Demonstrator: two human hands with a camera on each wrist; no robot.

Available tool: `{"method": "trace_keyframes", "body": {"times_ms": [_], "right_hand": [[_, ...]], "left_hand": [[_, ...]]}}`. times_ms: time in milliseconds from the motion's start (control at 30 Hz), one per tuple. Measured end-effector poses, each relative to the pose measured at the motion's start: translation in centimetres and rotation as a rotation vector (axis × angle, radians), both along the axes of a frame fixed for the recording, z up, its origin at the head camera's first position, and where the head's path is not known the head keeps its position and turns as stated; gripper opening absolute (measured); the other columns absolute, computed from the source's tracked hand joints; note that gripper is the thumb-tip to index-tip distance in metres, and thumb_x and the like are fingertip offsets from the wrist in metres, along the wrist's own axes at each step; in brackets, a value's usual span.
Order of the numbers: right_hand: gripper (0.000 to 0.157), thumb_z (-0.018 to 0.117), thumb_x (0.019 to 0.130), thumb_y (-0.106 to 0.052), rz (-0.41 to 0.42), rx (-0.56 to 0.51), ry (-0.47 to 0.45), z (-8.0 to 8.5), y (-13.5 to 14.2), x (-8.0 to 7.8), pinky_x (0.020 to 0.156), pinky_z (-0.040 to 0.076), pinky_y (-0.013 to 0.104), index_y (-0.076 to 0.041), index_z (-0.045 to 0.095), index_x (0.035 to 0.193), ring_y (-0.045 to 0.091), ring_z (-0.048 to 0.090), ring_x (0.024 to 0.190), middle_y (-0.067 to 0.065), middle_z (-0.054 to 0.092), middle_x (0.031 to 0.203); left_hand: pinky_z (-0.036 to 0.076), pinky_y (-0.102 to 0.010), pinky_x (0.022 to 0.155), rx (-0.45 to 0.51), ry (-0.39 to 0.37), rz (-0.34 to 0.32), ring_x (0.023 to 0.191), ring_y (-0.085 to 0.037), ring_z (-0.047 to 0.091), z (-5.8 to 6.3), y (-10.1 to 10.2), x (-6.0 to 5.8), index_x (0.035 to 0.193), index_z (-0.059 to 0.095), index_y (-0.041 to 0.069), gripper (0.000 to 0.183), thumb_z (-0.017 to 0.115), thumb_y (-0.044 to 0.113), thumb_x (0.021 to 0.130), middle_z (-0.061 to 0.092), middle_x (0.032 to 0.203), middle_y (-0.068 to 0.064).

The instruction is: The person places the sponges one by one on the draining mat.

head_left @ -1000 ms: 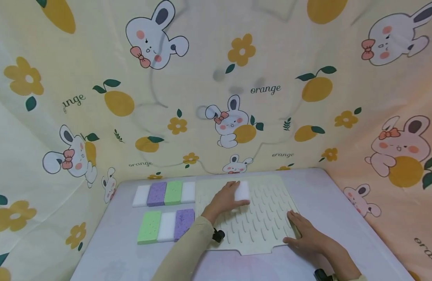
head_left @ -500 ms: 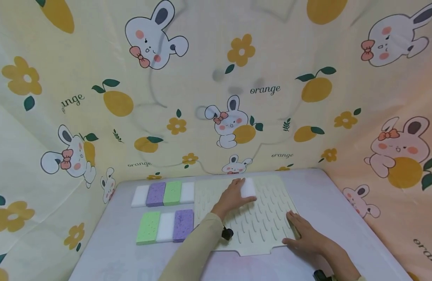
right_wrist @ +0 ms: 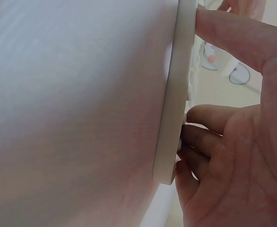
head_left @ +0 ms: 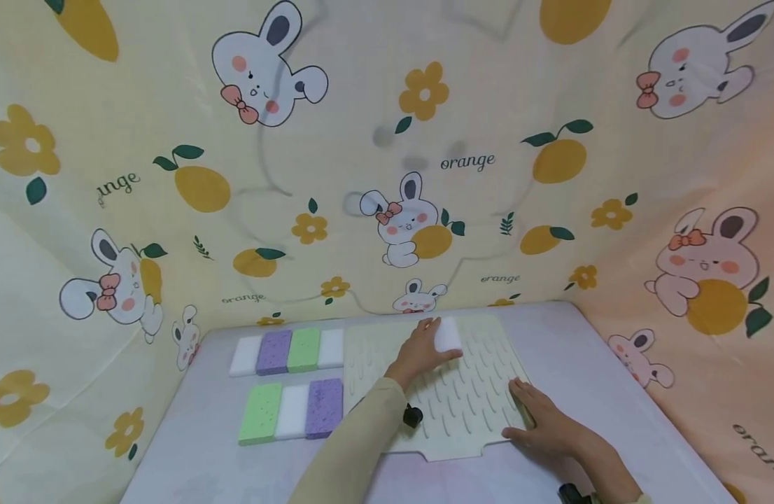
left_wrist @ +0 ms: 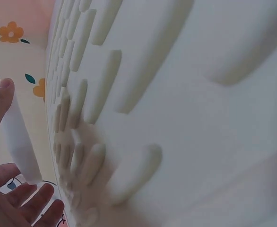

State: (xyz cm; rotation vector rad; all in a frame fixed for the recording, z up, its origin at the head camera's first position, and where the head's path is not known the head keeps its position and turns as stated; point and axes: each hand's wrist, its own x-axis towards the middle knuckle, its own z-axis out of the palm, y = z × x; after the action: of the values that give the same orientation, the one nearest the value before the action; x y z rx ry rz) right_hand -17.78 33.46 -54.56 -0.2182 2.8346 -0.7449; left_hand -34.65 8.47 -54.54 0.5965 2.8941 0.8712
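A white sponge block (head_left: 448, 334) is pinched between the thumb and fingers of my left hand (head_left: 418, 355), over the far part of a cream ridged board (head_left: 475, 413). In the left wrist view the white block (left_wrist: 21, 142) appears held apart from the board's rows of raised curved ridges (left_wrist: 100, 90). My right hand (head_left: 547, 421) rests on the board's right edge near its front corner. Seen from the right wrist, the thumb and fingertips touch the board along its thick rim (right_wrist: 171, 113), with the palm beside it.
Left of the board, a back row holds white, purple (head_left: 274, 352), green (head_left: 304, 349) and white sponges. A front row holds green (head_left: 259, 413), white (head_left: 292, 411) and purple (head_left: 325, 407) ones. Patterned cloth (head_left: 475, 231) surrounds the white table (head_left: 588, 364).
My left hand has moved slightly right and away from me with the white sponge block. The right hand stays on the board's edge. The head view has shifted slightly.
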Motion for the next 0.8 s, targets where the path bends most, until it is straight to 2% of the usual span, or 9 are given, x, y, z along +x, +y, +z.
{"method": "trace_keyframes", "body": {"times_ms": [233, 467, 800], "right_hand": [[0.11, 0.078, 0.079, -0.057, -0.017, -0.013, -0.025, 0.1, -0.2, 0.2, 0.114, 0.023, 0.07, -0.001, 0.025, 0.157, 0.051, 0.016, 0.146, 0.027, 0.02, 0.161], [0.11, 0.078, 0.078, -0.057, -0.023, 0.002, -0.016, 0.3, -0.1, 0.2, 0.113, 0.025, 0.069, -0.003, 0.025, 0.158, 0.05, 0.016, 0.147, 0.025, 0.02, 0.162], [0.112, 0.077, 0.078, -0.061, -0.036, 0.004, -0.037, -0.4, 0.2, -0.1, 0.115, 0.024, 0.067, -0.006, 0.023, 0.159, 0.047, 0.015, 0.149, 0.022, 0.018, 0.164]], "left_hand": [[0.047, -0.044, 0.106, 0.015, -0.044, -0.003, 0.136, -0.025, 0.045, -0.2, 0.6, 0.0, 0.158, 0.032, 0.021, 0.099, 0.068, 0.07, 0.081, 0.036, 0.157, -0.006], [0.049, -0.045, 0.103, -0.016, -0.019, -0.002, 0.133, -0.027, 0.047, 0.4, 1.3, 0.0, 0.157, 0.033, 0.021, 0.096, 0.068, 0.07, 0.082, 0.037, 0.157, -0.004], [0.045, -0.046, 0.109, -0.083, -0.037, 0.062, 0.134, -0.029, 0.046, 0.8, 2.0, -0.3, 0.156, 0.034, 0.016, 0.1, 0.069, 0.071, 0.08, 0.038, 0.157, -0.006]]}}
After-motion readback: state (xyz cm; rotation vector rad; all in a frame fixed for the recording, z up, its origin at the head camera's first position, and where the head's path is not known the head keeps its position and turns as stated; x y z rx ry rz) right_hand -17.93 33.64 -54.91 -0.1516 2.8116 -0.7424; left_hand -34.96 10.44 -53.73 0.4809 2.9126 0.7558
